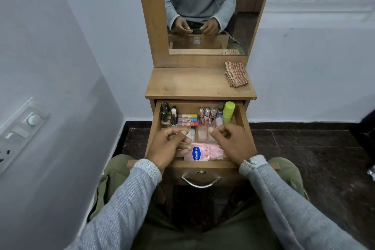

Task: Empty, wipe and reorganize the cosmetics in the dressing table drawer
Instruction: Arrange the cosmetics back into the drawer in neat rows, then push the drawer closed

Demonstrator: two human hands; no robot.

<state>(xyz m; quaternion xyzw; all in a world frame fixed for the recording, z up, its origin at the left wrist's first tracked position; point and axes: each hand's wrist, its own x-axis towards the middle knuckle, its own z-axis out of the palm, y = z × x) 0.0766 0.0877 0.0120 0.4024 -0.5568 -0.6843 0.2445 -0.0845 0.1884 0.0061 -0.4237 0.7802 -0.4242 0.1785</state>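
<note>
A: Entry, drawer (241, 116), centre of frame. Pulled out under the worktop (194, 85), full. Why do both hands hang over its front half?

B: Judgement: they are placed to lift out or straighten the contents. Left hand (169, 145) hovers with fingers loosely curled; I see nothing in its grip. Right hand (232, 142) likewise curled, thumb near fingertips; whether it pinches anything, cannot tell.

A: State of the cosmetics?

B: Ordered in rows. Dark small bottles (167, 114) upright at rear left; coloured tubes (187, 119) lying stacked beside them; capped small jars (207, 112) rear centre; green bottle (228, 112) leaning at rear right. Pink Vaseline pouch (205, 152) lies flat at the front, between the hands.

A: Cloth?

B: Checked cloth (236, 74) folded on the worktop, upper right corner, well apart from the hands. Probably parked for wiping; not in use.

A: Stage?

B: Unclear: tidy rows suggest either the start or reorganizing nearly done.
</note>
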